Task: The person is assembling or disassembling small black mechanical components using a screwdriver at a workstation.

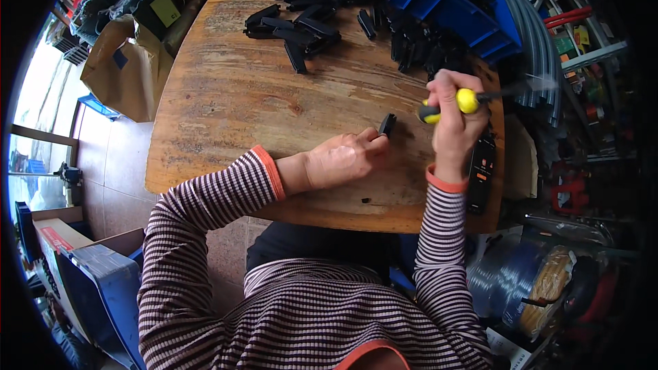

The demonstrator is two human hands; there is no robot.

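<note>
My left hand (346,159) is closed on a small black plastic piece (388,125), pinching it upright at the wooden table (274,106). My fingers hide its lower part. To the right, my right hand (456,113) is raised in a fist round a screwdriver (468,101) with a yellow and black handle. Its butt end sticks out on the left, towards the black piece but apart from it. The dark shaft points right, and its far end is smeared by motion.
Loose black plastic pieces (295,31) lie in heaps at the table's far side. Blue bins (452,7) stand behind them. A black device (483,171) lies at the right edge. Grey tubes (531,34) hang at right; a brown paper bag (130,72) stands left.
</note>
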